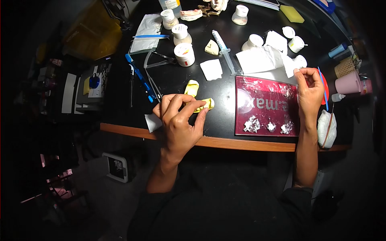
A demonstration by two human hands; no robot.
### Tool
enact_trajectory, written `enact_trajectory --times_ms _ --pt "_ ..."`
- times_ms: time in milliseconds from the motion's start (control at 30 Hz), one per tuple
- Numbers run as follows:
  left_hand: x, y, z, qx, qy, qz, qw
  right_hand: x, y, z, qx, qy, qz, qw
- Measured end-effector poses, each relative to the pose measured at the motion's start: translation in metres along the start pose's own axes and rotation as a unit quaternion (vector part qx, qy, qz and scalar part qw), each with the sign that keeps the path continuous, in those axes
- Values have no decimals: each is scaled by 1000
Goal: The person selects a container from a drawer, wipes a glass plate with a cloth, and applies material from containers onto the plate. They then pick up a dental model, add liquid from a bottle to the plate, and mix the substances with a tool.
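Observation:
My left hand [179, 116] is over the left part of the black table, thumb and forefinger pinched on a small yellow dental model piece [210, 103]. A second yellow model piece [192, 87] lies just beyond it. My right hand [310, 86] is raised by the right edge of the dark red mixing slab [261, 110]. Its thumb and forefinger are closed on the corner of a white tissue [257, 60] that stretches away to the left. Smears and small heaps of white paste [252, 124] lie on the slab, which has large upside-down lettering.
Several white jars [185, 55] stand toward the back left. A syringe [223, 51] lies behind the slab, near a folded white pad [211, 70]. Blue-handled tools [139, 77] and tweezers lie at left. A brush [327, 130] rests across a white wad [326, 120] at right.

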State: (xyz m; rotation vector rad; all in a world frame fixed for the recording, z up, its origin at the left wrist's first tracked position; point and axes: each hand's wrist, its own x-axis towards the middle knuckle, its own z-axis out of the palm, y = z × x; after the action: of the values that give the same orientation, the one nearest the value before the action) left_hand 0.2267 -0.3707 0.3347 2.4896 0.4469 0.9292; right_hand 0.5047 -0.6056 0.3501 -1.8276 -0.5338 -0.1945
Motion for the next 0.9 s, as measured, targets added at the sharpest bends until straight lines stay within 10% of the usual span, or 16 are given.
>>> enact_trajectory --times_ms 900 --pt "0 -3 5 24 19 12 999 -3 -1 0 6 -3 -6 1000"
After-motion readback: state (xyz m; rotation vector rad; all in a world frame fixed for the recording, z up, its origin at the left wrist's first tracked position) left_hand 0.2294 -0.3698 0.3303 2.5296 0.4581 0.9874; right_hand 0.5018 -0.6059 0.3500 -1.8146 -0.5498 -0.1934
